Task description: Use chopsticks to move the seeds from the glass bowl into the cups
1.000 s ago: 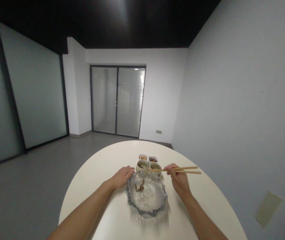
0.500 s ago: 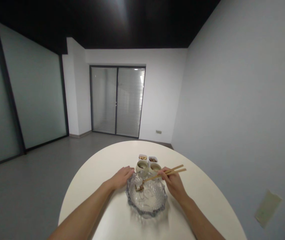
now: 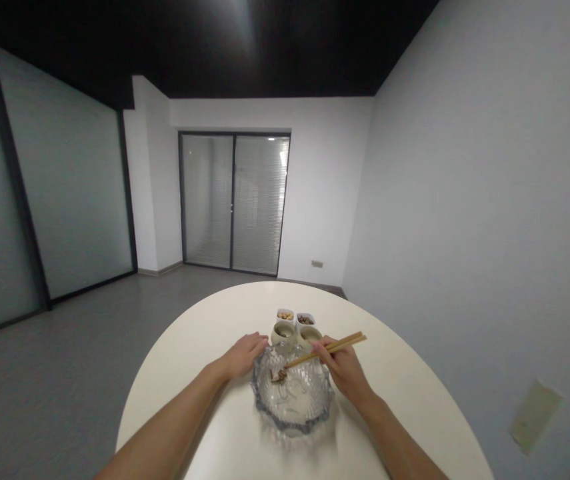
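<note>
A pair of wooden chopsticks is held in my right hand. Their tips reach down into a clear glass bowl with a scalloped rim, at small brown pieces lying in its left part. Whether the tips grip a piece is too small to tell. My left hand lies at the bowl's upper left edge, fingers stretched out, close to or touching the rim. Just behind the bowl stand two small pale green cups, a left cup with something dark inside and a right cup partly covered by my right hand.
Behind the cups are a white dish of pale nuts and another white dish of dark pieces. All stand on a round white table. A white wall runs along the right, with glass doors at the back.
The rear ends of the chopsticks have come closer together, and my right hand has shifted slightly left. My left hand and the bowl look unmoved.
</note>
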Available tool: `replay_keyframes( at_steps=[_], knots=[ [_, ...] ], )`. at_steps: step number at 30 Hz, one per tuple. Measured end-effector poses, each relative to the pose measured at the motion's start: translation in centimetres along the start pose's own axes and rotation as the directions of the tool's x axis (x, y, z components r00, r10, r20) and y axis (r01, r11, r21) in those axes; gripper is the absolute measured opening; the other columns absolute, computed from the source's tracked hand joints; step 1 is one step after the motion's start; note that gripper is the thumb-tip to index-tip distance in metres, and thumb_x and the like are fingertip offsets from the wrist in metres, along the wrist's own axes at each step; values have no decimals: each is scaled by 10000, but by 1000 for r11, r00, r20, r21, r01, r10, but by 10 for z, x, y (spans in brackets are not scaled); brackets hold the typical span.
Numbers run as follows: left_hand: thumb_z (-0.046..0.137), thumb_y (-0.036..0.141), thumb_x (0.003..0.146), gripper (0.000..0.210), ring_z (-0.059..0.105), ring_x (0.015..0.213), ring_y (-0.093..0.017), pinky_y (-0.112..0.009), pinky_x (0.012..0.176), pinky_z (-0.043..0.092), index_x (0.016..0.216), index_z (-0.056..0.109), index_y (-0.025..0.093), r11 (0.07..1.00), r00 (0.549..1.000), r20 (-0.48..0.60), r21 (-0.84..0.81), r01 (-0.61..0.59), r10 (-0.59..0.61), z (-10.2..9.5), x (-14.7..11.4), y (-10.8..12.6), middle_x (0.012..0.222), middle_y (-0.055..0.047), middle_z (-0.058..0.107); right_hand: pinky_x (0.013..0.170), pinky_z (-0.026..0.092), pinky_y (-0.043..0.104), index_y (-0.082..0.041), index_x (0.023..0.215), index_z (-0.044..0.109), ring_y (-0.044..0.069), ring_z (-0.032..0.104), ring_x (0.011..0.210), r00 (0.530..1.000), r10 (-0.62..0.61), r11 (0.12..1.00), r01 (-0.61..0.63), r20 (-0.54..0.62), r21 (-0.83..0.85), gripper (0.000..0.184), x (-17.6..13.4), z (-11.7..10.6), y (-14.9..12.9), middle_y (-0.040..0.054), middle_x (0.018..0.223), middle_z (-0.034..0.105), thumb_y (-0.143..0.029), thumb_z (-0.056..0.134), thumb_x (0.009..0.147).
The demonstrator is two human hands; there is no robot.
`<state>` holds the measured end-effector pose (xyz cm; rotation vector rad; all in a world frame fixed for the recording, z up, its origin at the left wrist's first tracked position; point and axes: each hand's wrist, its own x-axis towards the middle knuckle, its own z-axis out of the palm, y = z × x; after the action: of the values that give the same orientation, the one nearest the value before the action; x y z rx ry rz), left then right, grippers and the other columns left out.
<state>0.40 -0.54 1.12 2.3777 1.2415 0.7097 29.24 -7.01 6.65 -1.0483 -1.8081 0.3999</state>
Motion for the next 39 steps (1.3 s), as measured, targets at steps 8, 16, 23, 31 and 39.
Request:
replay_keyframes(
  at_steps=[8,16,23,31,39],
  knots=[
    [191,550,1111,626,608,1220,-288,-441,1156,395,1251,710,231,999,1000,7,-33,-4,5,0,0,-2,1331,-97,710,580,465,280,-222,663,709,194,610,582,991,-78,997,78,-111,-3,508,1,-6,-5,16,594,641,-589,564,985],
    [215,519,1110,595,590,1256,-285,-435,1174,390,1251,706,216,999,1000,4,-41,-7,7,-3,-1,3,1349,-101,706,620,517,311,-226,733,756,214,650,617,890,-57,998,38,-453,-51,586,7,-17,18,26,626,680,-720,539,960],
    [216,524,1108,602,577,1273,-284,-444,1192,371,1286,702,216,999,1000,4,-50,8,-8,-2,-1,3,1378,-95,697,629,496,316,-216,764,744,219,651,634,868,-21,998,-13,-495,-65,637,17,-13,37,32,657,701,-777,504,948],
    [249,543,1117,582,512,1382,-295,-467,1240,304,1363,672,227,998,999,22,-52,31,-30,3,2,-6,1485,-90,641,625,463,316,-217,757,739,218,612,625,901,14,997,-46,-434,-64,634,21,-8,40,27,656,681,-780,511,939],
    [177,585,1116,671,594,1249,-279,-417,1171,390,1309,694,204,999,1000,3,-30,-21,21,1,1,-4,1356,-108,700,653,457,323,-220,777,729,226,605,659,873,52,996,-79,-485,-36,571,22,-16,45,24,677,666,-729,529,941]
  ],
)
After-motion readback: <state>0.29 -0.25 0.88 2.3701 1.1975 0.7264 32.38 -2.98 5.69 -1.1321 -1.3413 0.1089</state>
